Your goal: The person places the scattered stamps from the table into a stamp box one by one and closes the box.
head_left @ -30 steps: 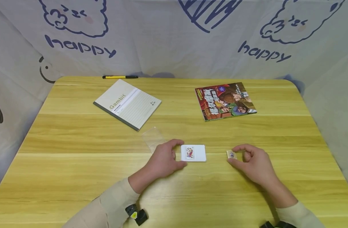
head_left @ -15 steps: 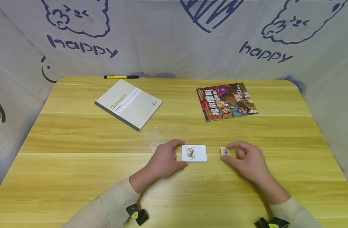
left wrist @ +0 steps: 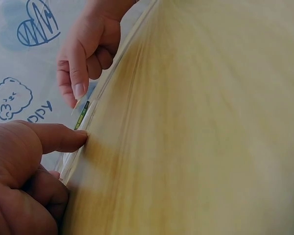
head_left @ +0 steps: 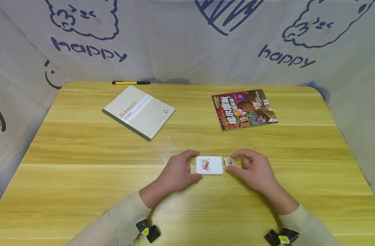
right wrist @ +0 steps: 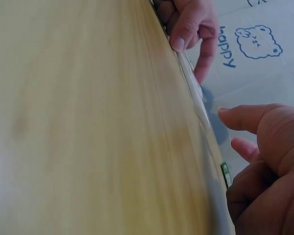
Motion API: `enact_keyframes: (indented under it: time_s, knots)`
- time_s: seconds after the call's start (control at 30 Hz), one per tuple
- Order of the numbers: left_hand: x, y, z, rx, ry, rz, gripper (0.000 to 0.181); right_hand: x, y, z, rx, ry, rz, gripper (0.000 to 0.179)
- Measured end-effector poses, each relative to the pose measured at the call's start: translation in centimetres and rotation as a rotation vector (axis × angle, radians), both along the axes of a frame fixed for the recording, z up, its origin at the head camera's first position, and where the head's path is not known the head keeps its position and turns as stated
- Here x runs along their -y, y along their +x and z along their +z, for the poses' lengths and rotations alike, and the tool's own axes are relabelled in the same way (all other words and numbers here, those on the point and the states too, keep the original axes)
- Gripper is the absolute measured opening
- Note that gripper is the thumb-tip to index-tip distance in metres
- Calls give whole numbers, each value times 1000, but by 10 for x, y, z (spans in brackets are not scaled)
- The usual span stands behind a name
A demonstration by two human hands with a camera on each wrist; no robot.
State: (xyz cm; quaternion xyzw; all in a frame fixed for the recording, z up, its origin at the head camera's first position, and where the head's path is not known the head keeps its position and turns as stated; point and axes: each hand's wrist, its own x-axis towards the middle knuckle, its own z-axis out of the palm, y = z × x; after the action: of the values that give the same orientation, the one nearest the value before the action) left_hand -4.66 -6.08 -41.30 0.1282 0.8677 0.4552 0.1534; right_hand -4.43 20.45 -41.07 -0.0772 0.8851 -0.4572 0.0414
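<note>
My left hand (head_left: 178, 172) holds a white rectangular card with rounded corners (head_left: 217, 165) by its left end, index finger at the far edge and thumb at the near edge. On the card's left half lies a small colourful picture piece (head_left: 205, 164). Just beyond the card's right edge, my right hand (head_left: 255, 169) pinches a small square beige piece with a dark round emblem (head_left: 230, 162) between thumb and forefinger. The left wrist view looks low along the table, with the left thumb (left wrist: 63, 138) at the card. A thin edge of the card (right wrist: 188, 71) shows in the right wrist view.
A clear plastic piece (head_left: 166, 149) lies beyond the left hand. Farther back are a Gambit notebook (head_left: 141, 114) and a colourful comic-style book (head_left: 244, 110). A yellow and black pen (head_left: 130, 83) rests at the table's back edge, before a printed curtain (head_left: 175, 41).
The right hand has moved left with the small square piece, bringing it close to the white card's right edge. The left hand and card stay in place.
</note>
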Motion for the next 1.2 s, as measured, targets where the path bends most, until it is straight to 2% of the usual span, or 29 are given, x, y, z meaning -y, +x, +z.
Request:
enact_keyframes:
  time_s: [0.33,0.6,0.93,1.2]
  knots:
    - [0,-2,0,-12,-3,-6,68,16,-5,-2,39,-11,42,30]
    - [0,-2,1,-13,-2,-10,67,23,-7,-2,37,25,66,29]
    - [0,-1,0,-12,-5,-7,68,27,-9,-2,53,53,75,29]
    - [1,-1,0,-8,4,-3,68,28,-10,-1,57,61,69,21]
